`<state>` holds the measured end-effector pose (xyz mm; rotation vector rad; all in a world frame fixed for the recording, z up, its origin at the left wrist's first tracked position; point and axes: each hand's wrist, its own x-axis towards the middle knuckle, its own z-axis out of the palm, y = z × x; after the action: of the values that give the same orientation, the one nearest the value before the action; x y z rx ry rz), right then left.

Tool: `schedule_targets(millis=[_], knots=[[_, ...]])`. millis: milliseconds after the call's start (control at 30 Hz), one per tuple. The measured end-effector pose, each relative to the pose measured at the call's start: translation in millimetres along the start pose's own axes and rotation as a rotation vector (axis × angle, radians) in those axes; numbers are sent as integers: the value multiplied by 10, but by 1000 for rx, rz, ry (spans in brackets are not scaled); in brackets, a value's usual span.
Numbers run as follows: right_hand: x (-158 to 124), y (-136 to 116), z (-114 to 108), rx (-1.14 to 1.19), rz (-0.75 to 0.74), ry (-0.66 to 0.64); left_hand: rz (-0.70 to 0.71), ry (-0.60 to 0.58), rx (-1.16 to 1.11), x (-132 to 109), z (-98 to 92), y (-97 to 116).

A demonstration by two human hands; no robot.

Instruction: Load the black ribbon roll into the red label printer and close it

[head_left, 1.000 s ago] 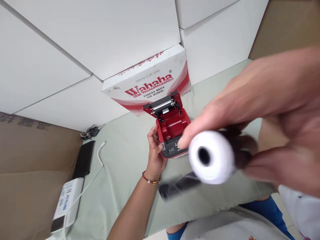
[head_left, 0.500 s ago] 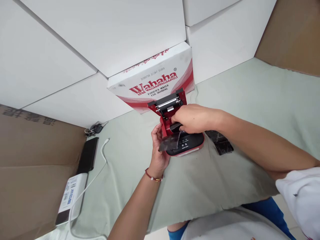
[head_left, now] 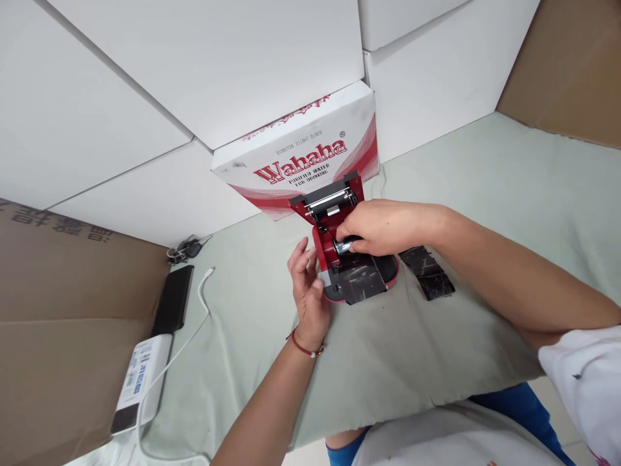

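Note:
A red and black label printer [head_left: 326, 249] stands on the cloth with its lid [head_left: 330, 200] raised. My right hand [head_left: 383, 226] reaches into its bay, with fingers closed on a dark roll [head_left: 343, 246] that has a shiny end. From the roll, a glossy black strip [head_left: 361, 279] lies over the printer's front panel. Beside the printer's left side is my left hand [head_left: 310, 291], its fingers loosely spread and its thumb by the front corner. On the cloth under my right forearm lies another black strip [head_left: 433, 275].
Behind the printer stands a white and red Wahaha carton [head_left: 301, 152] against white boxes [head_left: 286, 52]. To the left are keys [head_left: 188, 248], a black phone-like slab [head_left: 173, 299], a white power bank-like device [head_left: 144, 375] and a white cable [head_left: 202, 298]. Cardboard walls [head_left: 63, 310] flank the cloth.
The black strip has swung down from a raised position at the left and now lies across the front panel. My left hand's fingers have loosened and spread away from the printer's side.

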<state>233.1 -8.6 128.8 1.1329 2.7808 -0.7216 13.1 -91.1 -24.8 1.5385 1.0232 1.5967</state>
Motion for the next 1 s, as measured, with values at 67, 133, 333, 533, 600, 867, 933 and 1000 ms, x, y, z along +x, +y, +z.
schedule_targets(millis=[67,133,333,533,600,867,933,1000], knots=[[-74,-29,-77,3,-40,12,176,-53,155,-38,-22,48],[-145,-60,-157,43,-69,118,338,-149,308,-68,-34,93],[-169,-15,-202,53,75,588,581,-217,518,-99,-28,123],[-127,59,-125,8,64,508,575,-177,541,-95,-66,78],[-156,29,-148,-18,90,510,586,-183,545,-93,-72,74],[-408,-229,-263,-222,61,89,599,-128,459,-114,-40,94],[-446,-287,-245,-272,21,-28,555,-87,401,-107,-31,83],[-459,-333,-221,-288,14,-51,446,-63,351,-92,-27,70]])
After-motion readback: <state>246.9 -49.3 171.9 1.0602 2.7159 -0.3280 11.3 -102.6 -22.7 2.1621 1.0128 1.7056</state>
